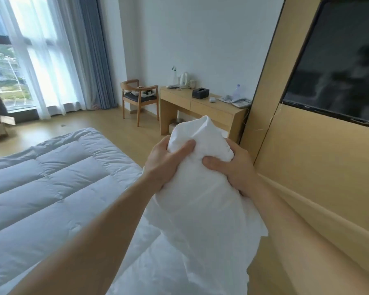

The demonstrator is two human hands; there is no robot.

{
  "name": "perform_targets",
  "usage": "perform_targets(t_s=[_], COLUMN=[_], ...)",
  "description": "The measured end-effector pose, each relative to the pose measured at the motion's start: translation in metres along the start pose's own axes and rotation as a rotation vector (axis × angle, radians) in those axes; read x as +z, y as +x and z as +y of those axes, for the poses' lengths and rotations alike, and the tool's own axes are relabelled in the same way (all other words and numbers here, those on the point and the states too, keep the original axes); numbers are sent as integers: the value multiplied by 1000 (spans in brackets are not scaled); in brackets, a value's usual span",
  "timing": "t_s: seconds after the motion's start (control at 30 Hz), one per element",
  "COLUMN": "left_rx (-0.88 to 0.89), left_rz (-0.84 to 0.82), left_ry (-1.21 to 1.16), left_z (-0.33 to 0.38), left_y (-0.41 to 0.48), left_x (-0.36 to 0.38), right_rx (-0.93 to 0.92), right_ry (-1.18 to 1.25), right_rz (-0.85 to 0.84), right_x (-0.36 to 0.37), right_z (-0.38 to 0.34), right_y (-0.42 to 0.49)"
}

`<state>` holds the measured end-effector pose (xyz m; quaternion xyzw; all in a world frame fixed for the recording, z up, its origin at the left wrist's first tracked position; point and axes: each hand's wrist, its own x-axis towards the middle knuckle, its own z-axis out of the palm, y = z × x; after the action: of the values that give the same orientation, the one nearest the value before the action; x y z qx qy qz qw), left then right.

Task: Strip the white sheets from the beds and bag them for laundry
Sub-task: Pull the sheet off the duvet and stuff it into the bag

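Mid-frame, the left hand [168,165] and right hand [232,167] both clutch a bunched white sheet [198,188] that trails to the bed [51,188] at lower left, so the stripping seems underway; next, pull the rest free and find a bag, none being visible.

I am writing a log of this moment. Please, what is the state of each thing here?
white sheet: bunched, its top end held up.
left hand: grips the sheet.
right hand: grips the sheet.
quilt: lying spread out.
television: screen dark.
blue curtain: drawn aside.
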<state>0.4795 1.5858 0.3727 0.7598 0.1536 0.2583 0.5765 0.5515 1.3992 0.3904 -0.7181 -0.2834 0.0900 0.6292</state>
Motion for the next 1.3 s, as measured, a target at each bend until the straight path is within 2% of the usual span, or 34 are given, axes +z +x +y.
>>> perform_targets(t_s=[0.23, 0.57, 0.77, 1.3], left_rx=[98, 149, 164, 233], left_rz=[-217, -506, -645, -1022], left_ry=[-70, -172, -203, -323], left_z=[65, 151, 184, 235], left_y=[-8, -49, -67, 0], left_x=[129, 386, 511, 820], right_rx=[-21, -1, 20, 126], right_ry=[-14, -143, -186, -363], right_rz=[217, 506, 639, 1017], right_x=[-133, -371, -480, -713], right_z=[-13, -9, 1, 46], right_y=[-50, -137, -175, -139])
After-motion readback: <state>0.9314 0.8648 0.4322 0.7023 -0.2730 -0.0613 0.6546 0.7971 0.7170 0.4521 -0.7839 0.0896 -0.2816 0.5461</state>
